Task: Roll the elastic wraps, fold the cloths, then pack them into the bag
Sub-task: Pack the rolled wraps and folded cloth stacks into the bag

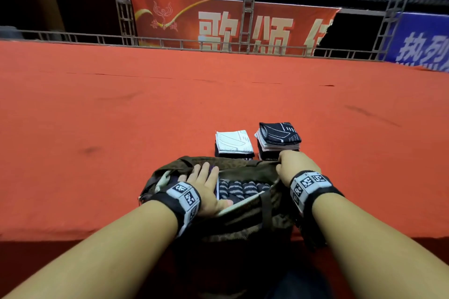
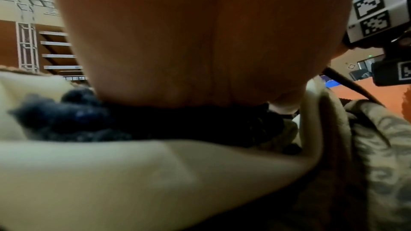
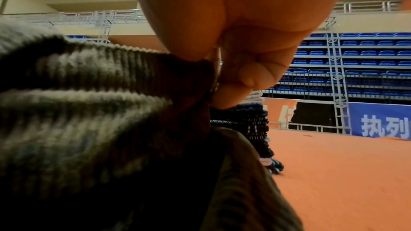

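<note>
- Bag [image 1: 243,223] of patterned brown corduroy sits at the near edge of the red-covered platform [image 1: 97,116], its mouth open toward us, part of it hanging over the front edge.
- Inside it we see a row of rolled wraps [image 1: 245,188], dark with pale stripes, lying side by side.
- Our left hand [image 1: 206,184] lies flat with straight fingers, pressing down on dark fabric at the left end of the opening; the left wrist view shows the palm on dark knit against a cream lining [image 2: 133,173].
- Our right hand [image 1: 295,165] pinches the bag's far right rim, fingers curled round the corduroy.
- Two stacks of folded cloths stand just beyond the bag: the left stack [image 1: 233,144] topped in white, the taller right stack [image 1: 279,138] topped in black.
- The red covering shows dark scuffs and faint seams.
- Behind it run a metal railing [image 1: 170,42], a red banner [image 1: 230,24], a blue banner [image 1: 420,41], and tiers of blue seats [image 3: 367,64].
</note>
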Motion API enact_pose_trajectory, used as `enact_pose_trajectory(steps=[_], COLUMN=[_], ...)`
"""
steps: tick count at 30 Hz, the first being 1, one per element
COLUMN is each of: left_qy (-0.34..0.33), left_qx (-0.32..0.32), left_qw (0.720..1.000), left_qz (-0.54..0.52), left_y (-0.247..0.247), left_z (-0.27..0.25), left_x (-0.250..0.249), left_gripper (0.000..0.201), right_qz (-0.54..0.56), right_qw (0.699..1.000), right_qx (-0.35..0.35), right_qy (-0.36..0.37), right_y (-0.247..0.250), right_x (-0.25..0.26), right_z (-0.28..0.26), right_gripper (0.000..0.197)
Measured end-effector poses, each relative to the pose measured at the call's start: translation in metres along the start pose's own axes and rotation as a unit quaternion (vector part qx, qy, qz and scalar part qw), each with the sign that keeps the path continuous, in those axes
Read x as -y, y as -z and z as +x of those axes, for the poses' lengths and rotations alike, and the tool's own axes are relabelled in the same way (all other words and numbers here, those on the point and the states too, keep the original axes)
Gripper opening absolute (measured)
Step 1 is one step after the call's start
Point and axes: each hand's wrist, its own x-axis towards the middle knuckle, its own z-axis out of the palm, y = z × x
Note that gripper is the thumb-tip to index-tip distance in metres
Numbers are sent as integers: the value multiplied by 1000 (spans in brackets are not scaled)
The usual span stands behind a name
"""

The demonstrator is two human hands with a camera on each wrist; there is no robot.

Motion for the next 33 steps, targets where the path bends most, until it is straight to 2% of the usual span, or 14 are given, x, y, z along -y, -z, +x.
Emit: enact_pose_trajectory(steps=[3, 5, 8, 10, 13, 15, 17, 21, 23, 27, 30, 33], left_qy=[2, 4, -2, -16, -38, -21, 5, 48, 77, 116, 132, 150], left_qx=[13, 29, 55, 53, -8, -54, -71, -71, -54, -20, -2, 41], left_qw=[1000, 999, 998, 998, 999, 997, 981, 913, 891, 858, 840, 824], left_qz=[-14, -22, 2, 13, 7, -57, -181, -398, -444, -501, -527, -544], left_y=[0, 11, 48, 78, 116, 130, 139, 148, 148, 143, 139, 130], left_z=[-3, -6, -10, -9, -1, 14, 36, 71, 87, 121, 142, 163], left_x=[1, -1, -7, -10, -13, -10, -6, -4, -2, 6, 12, 19], left_gripper=[110, 109, 101, 84, 49, 35, 28, 21, 28, 57, 75, 88], right_qz=[-15, -4, 14, 44, 119, 159, 246, 439, 466, 481, 435, 424], right_qw=[997, 996, 993, 990, 982, 977, 960, 886, 871, 860, 880, 888], right_qx=[68, 84, 101, 115, 132, 125, 118, 146, 154, 165, 183, 171], right_qy=[25, 34, 53, 65, 70, 72, 66, 11, -15, -52, -45, -51], right_y=[-7, -5, 13, 28, 47, 54, 55, 48, 40, 28, 23, 17], right_x=[0, 0, -1, -1, 2, 9, 18, 48, 61, 78, 88, 95], right_z=[-2, -6, -8, -8, 2, 14, 31, 65, 81, 108, 123, 135], right_gripper=[14, 16, 28, 33, 37, 36, 34, 41, 60, 101, 99, 98])
